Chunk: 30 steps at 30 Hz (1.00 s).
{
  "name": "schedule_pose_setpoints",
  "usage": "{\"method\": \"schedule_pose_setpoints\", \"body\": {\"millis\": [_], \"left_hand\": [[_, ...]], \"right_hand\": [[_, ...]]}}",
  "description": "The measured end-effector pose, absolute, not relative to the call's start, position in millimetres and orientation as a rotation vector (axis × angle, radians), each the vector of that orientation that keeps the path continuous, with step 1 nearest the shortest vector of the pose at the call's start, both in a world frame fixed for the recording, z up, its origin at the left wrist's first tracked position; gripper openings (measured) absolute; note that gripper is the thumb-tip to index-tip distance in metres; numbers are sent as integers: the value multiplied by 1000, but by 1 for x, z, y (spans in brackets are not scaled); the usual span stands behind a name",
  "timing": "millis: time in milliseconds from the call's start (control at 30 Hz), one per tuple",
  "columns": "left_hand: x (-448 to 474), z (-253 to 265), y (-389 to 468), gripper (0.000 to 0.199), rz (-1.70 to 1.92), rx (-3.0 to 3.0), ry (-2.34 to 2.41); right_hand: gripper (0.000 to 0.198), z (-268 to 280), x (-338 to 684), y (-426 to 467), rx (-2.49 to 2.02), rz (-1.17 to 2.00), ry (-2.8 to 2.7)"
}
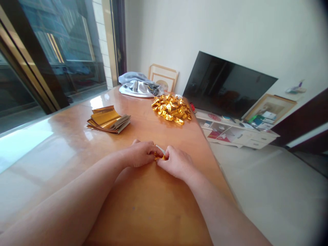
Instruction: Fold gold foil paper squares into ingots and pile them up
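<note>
Close together over the middle of the wooden table [159, 201], my left hand [142, 153] and my right hand [176, 162] pinch a small piece of gold foil paper [164, 157] between them. One side of the piece looks white; most of it is hidden by my fingers. Beyond my left hand lies a stack of gold foil sheets [107, 118], its edges slightly curled. Farther back, past my right hand, sits a heap of folded gold foil pieces [171, 108], shiny and crumpled in look.
Grey-blue cloth or bags [138, 83] lie at the table's far end, with picture frames [164, 77] behind. On the right stand a large television [225, 85] and a low white cabinet [238, 135]. A glass window [64, 44] borders the left side.
</note>
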<state>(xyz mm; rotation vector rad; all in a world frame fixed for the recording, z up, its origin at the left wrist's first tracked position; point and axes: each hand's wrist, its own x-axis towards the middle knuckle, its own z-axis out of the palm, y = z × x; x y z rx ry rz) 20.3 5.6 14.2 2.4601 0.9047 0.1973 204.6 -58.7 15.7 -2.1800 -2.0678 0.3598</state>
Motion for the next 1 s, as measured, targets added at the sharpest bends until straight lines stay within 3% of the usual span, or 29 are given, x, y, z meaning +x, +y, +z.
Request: {"method": "schedule_pose_setpoints", "body": {"millis": [1000], "left_hand": [[20,13,7,43,179,2397,912]], "right_hand": [[46,10,208,-42,-2201,401,-2159]]}}
